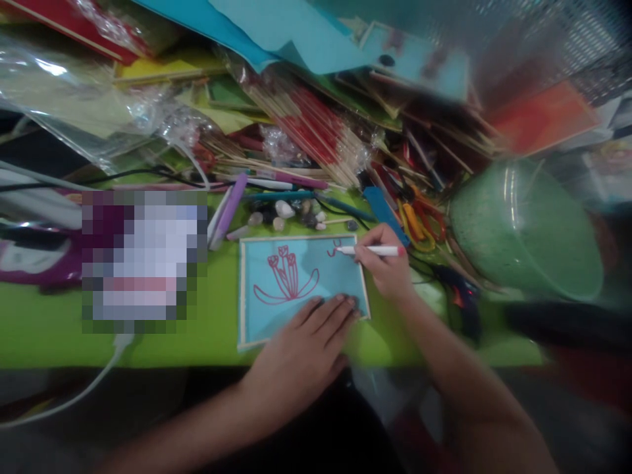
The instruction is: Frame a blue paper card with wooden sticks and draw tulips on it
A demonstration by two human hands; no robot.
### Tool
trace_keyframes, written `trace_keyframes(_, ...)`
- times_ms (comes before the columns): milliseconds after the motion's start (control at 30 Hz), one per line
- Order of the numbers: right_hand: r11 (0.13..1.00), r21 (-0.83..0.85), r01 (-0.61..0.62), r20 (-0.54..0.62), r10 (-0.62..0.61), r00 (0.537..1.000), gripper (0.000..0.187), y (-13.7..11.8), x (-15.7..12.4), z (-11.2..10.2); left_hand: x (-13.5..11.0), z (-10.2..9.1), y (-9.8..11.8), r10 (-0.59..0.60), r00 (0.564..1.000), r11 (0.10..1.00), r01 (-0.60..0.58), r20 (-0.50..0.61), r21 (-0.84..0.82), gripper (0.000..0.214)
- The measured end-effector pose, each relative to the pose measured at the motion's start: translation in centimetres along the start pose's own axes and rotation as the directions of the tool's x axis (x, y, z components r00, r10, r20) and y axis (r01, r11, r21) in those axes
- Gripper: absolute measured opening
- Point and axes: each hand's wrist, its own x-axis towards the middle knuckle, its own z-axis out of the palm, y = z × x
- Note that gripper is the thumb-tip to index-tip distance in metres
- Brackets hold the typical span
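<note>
A light blue card [266,322] with a thin pale wooden frame lies on the green table. Red lines on it form a flower drawing [291,276] with several blooms and two long leaves. My left hand [313,336] rests flat, fingers stretched, over the card's lower right edge. In my right hand [388,266] is a white marker [370,251] with a red end, pinched between thumb and fingers. Its tip is at some small curved red marks [334,247] near the card's upper right corner.
Behind the card lie small pebbles [284,209], pens [232,207] and wooden sticks [316,125]. Scissors with orange handles [419,220] and a green tub [523,230] stand to the right, near a dark glue gun [461,299]. A blurred-out device [148,257] with a white cable is left.
</note>
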Motion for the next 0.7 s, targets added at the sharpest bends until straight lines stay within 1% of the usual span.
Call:
trace_keyframes(100, 1.0, 0.023, 0.003, -0.015, -0.003, 1.0, 0.016, 0.04, -0.09, -0.03, 0.0, -0.03, -0.03, 0.003, 1.0, 1.0, -0.003, -0.001, 0.0, 0.048)
trace_keyframes(367, 1.0, 0.016, 0.02, 0.001, -0.02, 1.0, 0.013, -0.03, -0.08, -0.02, -0.2, 0.05, -0.03, 0.001, 0.999, 1.0, -0.001, 0.034, 0.0, 0.051)
trace_keyframes(700, 0.999, -0.014, 0.033, 0.0, -0.033, 0.999, 0.011, -0.21, -0.08, 0.09, -0.2, 0.07, -0.04, -0.003, 1.0, 1.0, 0.003, 0.001, -0.005, 0.05)
